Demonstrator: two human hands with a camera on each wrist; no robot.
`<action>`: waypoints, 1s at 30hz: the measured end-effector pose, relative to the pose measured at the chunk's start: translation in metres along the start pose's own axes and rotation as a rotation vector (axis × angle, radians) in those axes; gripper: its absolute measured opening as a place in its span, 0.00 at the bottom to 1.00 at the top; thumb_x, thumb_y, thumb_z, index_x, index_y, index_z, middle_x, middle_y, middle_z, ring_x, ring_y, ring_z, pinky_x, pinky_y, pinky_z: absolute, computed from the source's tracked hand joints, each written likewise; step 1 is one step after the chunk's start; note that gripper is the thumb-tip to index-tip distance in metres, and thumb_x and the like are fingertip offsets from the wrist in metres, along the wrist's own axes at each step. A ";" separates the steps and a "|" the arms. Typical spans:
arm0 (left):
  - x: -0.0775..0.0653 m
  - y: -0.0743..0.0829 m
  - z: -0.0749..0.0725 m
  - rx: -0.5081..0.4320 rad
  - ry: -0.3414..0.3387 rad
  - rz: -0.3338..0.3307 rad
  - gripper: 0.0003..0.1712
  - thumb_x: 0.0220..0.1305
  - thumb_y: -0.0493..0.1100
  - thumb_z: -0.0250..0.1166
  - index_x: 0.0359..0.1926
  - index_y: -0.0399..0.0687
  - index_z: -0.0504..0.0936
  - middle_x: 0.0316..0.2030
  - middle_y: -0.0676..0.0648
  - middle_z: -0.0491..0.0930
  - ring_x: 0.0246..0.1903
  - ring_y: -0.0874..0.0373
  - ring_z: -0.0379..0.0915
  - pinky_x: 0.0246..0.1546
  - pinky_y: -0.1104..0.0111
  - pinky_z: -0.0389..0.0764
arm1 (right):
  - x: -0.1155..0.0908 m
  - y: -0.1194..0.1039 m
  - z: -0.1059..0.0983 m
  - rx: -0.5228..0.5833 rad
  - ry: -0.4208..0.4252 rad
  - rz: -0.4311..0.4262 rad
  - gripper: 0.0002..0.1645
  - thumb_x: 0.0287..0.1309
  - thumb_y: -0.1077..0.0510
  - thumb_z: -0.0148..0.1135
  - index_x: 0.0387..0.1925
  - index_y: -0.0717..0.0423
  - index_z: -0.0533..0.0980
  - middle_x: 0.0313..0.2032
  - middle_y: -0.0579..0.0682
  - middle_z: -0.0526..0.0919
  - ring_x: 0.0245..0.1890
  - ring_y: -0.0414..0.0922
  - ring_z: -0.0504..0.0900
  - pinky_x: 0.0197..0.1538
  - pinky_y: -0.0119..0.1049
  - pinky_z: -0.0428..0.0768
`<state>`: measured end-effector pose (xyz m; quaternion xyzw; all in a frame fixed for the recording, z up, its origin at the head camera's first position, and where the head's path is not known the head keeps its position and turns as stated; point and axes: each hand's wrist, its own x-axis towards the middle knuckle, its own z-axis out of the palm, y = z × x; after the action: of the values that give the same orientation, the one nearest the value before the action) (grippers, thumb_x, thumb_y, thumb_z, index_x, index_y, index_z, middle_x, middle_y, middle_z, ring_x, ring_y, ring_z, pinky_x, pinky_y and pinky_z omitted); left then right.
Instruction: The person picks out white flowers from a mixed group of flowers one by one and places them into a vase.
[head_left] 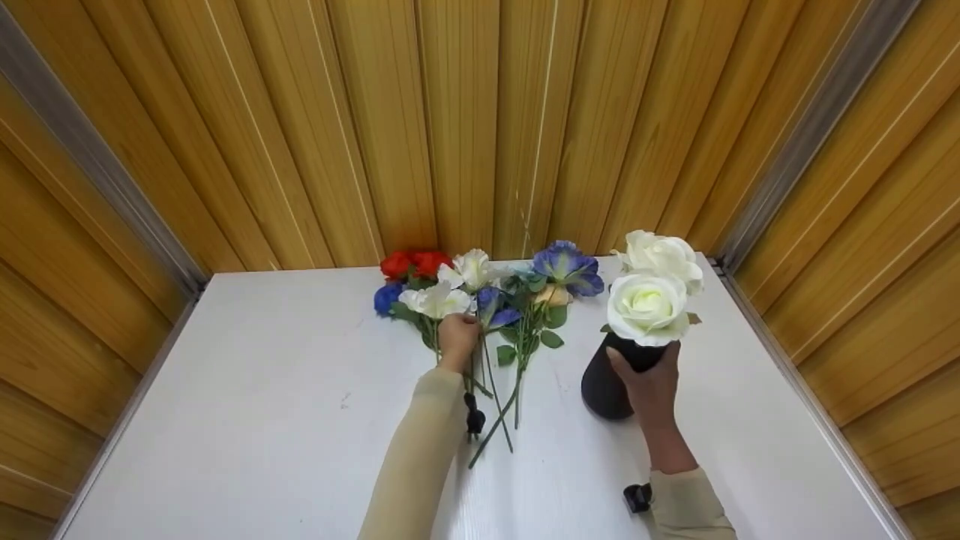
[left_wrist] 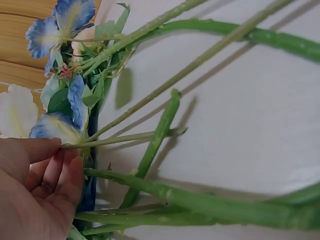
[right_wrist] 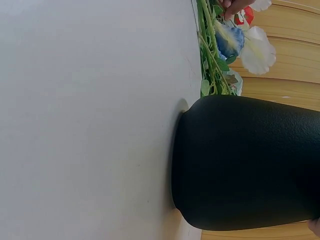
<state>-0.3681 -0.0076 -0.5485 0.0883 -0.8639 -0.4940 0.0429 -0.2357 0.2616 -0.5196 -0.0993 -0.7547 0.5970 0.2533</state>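
Note:
My left hand (head_left: 457,341) is at the middle of the white table, over the near side of a row of artificial flowers. In the left wrist view its thumb and fingers pinch a thin green flower stem (left_wrist: 120,140), close below a blue-and-white bloom (left_wrist: 55,126). White flowers (head_left: 437,300) lie right beyond this hand. My right hand (head_left: 652,382) grips the neck of a black vase (head_left: 606,386), which stands on the table at the right. Two white roses (head_left: 646,307) rise from the vase's mouth, hiding its rim. The right wrist view shows mostly the vase's dark side.
Red flowers (head_left: 414,264) and a dark blue bloom (head_left: 387,298) lie left of the white ones. A large purple-blue flower (head_left: 568,268) and a peach bloom (head_left: 553,295) lie to the right. Crossed stems (head_left: 495,431) point toward the near edge. Wood-panelled walls (head_left: 457,135) enclose the table.

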 end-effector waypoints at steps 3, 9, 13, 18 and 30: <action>0.002 -0.003 -0.003 -0.044 0.016 0.011 0.10 0.52 0.30 0.62 0.32 0.32 0.90 0.27 0.40 0.87 0.23 0.59 0.71 0.24 0.73 0.70 | 0.000 0.001 0.000 0.001 -0.008 0.002 0.54 0.52 0.61 0.74 0.74 0.63 0.53 0.70 0.61 0.68 0.71 0.52 0.66 0.77 0.51 0.60; 0.005 -0.001 -0.014 -0.090 -0.005 -0.002 0.08 0.58 0.31 0.66 0.36 0.31 0.90 0.34 0.37 0.89 0.28 0.57 0.77 0.30 0.70 0.78 | 0.000 0.002 0.000 -0.008 0.006 0.011 0.55 0.51 0.60 0.74 0.74 0.63 0.53 0.70 0.62 0.68 0.71 0.54 0.66 0.77 0.53 0.60; 0.007 0.003 -0.021 -0.107 -0.005 -0.020 0.08 0.59 0.31 0.67 0.37 0.31 0.89 0.34 0.36 0.89 0.27 0.58 0.77 0.29 0.70 0.79 | 0.000 0.002 0.000 -0.006 0.010 0.012 0.54 0.50 0.60 0.74 0.73 0.62 0.54 0.69 0.61 0.69 0.70 0.53 0.67 0.76 0.51 0.61; 0.008 0.007 -0.025 -0.147 0.010 -0.031 0.09 0.58 0.31 0.67 0.37 0.30 0.89 0.33 0.36 0.89 0.23 0.62 0.73 0.26 0.74 0.75 | 0.001 0.000 0.000 -0.014 0.005 0.014 0.54 0.50 0.59 0.74 0.73 0.63 0.54 0.69 0.62 0.68 0.70 0.54 0.67 0.77 0.52 0.61; 0.001 0.026 -0.035 -0.134 0.020 0.016 0.10 0.59 0.36 0.69 0.39 0.33 0.90 0.35 0.38 0.90 0.30 0.56 0.80 0.31 0.72 0.77 | 0.001 0.000 0.000 0.006 -0.011 0.019 0.56 0.51 0.59 0.73 0.75 0.62 0.52 0.70 0.63 0.67 0.72 0.55 0.65 0.77 0.53 0.60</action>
<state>-0.3666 -0.0249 -0.5087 0.0832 -0.8290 -0.5496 0.0613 -0.2366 0.2621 -0.5196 -0.1022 -0.7534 0.6021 0.2438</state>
